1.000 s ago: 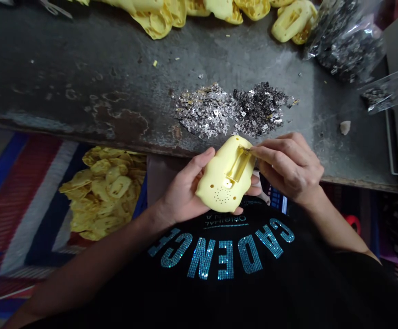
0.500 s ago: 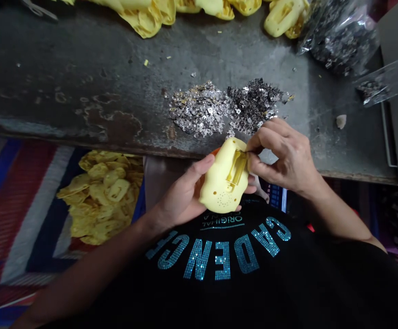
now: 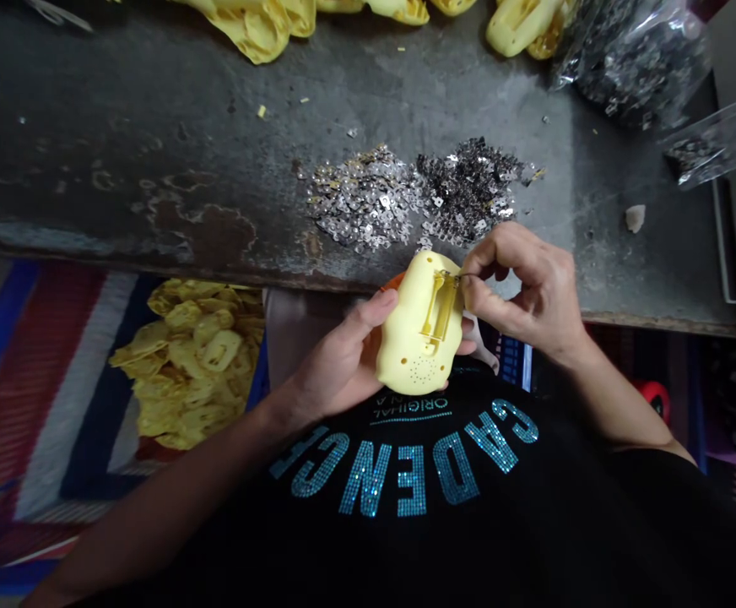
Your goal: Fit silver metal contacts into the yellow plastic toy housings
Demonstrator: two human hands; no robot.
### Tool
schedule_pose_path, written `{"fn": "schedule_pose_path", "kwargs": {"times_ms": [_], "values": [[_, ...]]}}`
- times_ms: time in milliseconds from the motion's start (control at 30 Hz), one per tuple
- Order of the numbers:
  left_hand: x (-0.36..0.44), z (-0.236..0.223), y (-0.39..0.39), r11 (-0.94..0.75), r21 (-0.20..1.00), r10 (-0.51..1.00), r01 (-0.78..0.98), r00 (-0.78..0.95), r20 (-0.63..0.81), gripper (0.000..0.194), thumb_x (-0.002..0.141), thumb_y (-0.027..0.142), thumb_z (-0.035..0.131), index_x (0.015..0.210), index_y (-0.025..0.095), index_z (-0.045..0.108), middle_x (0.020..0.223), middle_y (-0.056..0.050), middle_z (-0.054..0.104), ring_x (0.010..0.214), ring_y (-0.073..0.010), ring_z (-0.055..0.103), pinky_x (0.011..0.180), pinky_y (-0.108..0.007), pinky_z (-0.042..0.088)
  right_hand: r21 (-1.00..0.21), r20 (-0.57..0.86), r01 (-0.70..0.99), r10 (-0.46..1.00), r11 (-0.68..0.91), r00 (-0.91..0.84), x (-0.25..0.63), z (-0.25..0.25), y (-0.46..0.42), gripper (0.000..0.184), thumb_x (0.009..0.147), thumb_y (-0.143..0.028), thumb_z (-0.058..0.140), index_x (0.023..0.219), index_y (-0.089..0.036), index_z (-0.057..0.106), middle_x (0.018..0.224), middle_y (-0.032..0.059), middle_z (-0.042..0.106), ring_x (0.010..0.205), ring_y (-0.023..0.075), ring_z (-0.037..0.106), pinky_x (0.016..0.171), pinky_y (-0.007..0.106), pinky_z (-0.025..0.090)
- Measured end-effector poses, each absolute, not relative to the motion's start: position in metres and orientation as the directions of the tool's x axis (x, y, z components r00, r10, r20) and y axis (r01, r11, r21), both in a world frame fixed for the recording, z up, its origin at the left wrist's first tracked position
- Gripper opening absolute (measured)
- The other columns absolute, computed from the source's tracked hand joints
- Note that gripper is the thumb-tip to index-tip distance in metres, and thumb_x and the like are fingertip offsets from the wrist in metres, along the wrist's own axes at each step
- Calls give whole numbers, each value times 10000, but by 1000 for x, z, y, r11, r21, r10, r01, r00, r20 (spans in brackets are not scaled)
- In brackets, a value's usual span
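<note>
Left hand (image 3: 333,363) cradles a yellow plastic casing (image 3: 419,338) just off the table (image 3: 121,152) edge — right hand (image 3: 529,291) pinches a tiny metal clip (image 3: 457,275) at its recessed slot — loose metal pieces (image 3: 412,196) lie just beyond.

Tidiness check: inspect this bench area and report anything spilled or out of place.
A pale lump lies alone on the grey bench, apart from the metal piles; yellow plastic shells sit heaped on the striped cloth below, looking dropped.

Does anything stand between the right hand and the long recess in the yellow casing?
No, nothing visible does. The right hand pinches a small metal piece right at the recess of the yellow plastic casing, which the left hand holds.
</note>
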State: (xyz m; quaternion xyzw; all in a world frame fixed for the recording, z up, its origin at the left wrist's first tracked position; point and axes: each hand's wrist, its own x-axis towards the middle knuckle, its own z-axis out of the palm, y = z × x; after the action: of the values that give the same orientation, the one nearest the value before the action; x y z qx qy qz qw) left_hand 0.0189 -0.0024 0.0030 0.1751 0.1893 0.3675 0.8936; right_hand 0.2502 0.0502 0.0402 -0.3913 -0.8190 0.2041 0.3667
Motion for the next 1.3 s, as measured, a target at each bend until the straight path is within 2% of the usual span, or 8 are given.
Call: {"fn": "schedule_pose_path", "kwargs": {"times_ms": [100, 300, 567, 733, 867, 1000, 1167, 1300], "values": [[22, 4, -3, 623, 484, 765, -615, 609, -210, 519, 1064, 571, 710, 1403, 185, 783, 1430, -155, 815, 1241, -384, 822, 1073, -486, 676, -612, 378, 540, 814, 577, -441, 253, 42, 50, 161, 942, -175, 669, 876, -317, 631, 846, 29, 763, 768, 217, 678, 702, 435, 635], [21, 4, -1, 623, 517, 747, -587, 643, -169, 563, 1057, 623, 721, 1430, 205, 780, 1325, -122, 858, 1189, -373, 840, 906, -401, 708, -625, 408, 474, 777, 620, -479, 255, 44, 53, 193, 942, -126, 661, 886, -299, 600, 842, 14, 738, 769, 189, 673, 699, 390, 614], [20, 1, -3, 634, 490, 746, -599, 641, -181, 539, 1078, 569, 703, 1483, 216, 743, 1376, -132, 839, 1199, -384, 836, 969, -444, 694, -622, 478, 417, 743, 663, -469, 252, 36, 55, 117, 928, -155, 654, 878, -254, 618, 824, -9, 683, 764, 159, 622, 694, 344, 536], [23, 4, -3, 629, 483, 753, -609, 633, -182, 532, 1081, 578, 688, 1420, 178, 776, 1314, -148, 853, 1172, -365, 841, 1062, -485, 670, -603, 456, 469, 761, 646, -462, 254, 40, 53, 206, 940, -93, 662, 896, -288, 610, 849, 6, 730, 770, 174, 649, 715, 376, 590], [23, 4, -3, 615, 499, 763, -610, 621, -181, 534, 1065, 585, 715, 1418, 190, 775, 1288, -145, 860, 1131, -378, 853, 952, -457, 703, -598, 424, 494, 771, 632, -475, 254, 42, 53, 186, 941, -136, 667, 889, -305, 611, 852, 16, 750, 779, 199, 678, 729, 411, 630], [21, 3, -2, 647, 481, 734, -592, 656, -179, 506, 1072, 524, 709, 1452, 193, 749, 1314, -160, 853, 1225, -408, 825, 970, -480, 700, -629, 362, 515, 806, 582, -469, 255, 43, 55, 172, 944, -168, 672, 873, -317, 624, 858, 18, 761, 787, 215, 681, 729, 437, 638], [24, 6, -2, 629, 471, 758, -619, 622, -195, 540, 1054, 548, 728, 1435, 167, 753, 1395, -187, 822, 1329, -434, 776, 976, -474, 706, -662, 418, 427, 776, 616, -472, 256, 44, 57, 209, 919, -132, 708, 867, -311, 614, 843, -7, 747, 750, 182, 654, 729, 404, 624], [26, 4, -3, 627, 472, 756, -619, 629, -180, 533, 1065, 552, 723, 1447, 181, 748, 1466, -179, 790, 1353, -433, 762, 918, -448, 722, -686, 394, 428, 795, 588, -460, 256, 45, 57, 206, 920, -126, 691, 866, -311, 618, 846, -5, 738, 764, 186, 652, 749, 409, 609]]}}
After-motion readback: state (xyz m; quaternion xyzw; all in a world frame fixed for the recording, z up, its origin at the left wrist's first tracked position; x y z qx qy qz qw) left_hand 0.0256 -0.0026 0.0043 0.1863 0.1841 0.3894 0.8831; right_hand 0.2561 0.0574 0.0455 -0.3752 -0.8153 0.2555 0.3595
